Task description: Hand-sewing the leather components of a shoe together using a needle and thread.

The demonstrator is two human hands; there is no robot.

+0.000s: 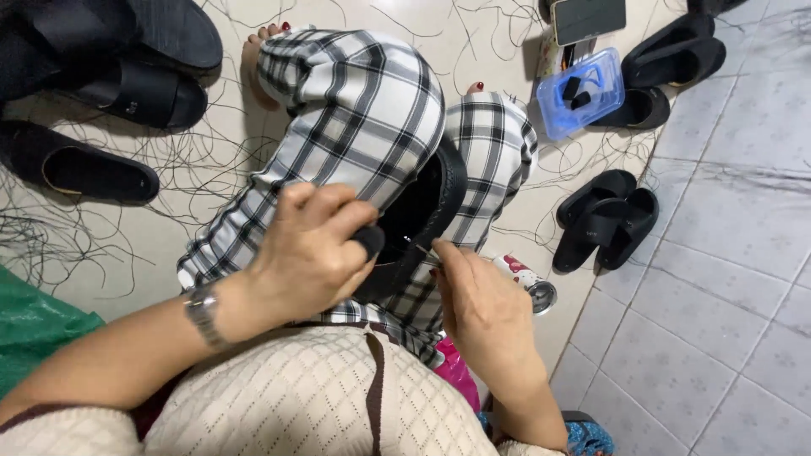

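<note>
Thread-littered floor (718,279); both hands (308,253) grip black slipper (418,219).

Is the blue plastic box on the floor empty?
No, the blue plastic box holds a few small black pieces, seen through its clear top, near the black sandals.

The black slip-on shoe (418,221) looks like matt, slightly grained leather or rubber. The black-and-white checked trousers (363,110) are soft woven cloth. The cream knitted top (312,397) has an open, textured weave. The silver wristwatch (203,314) shines metallic. The clear blue box (583,93) is glossy plastic; the pale floor tiles (726,253) are smooth.
</note>
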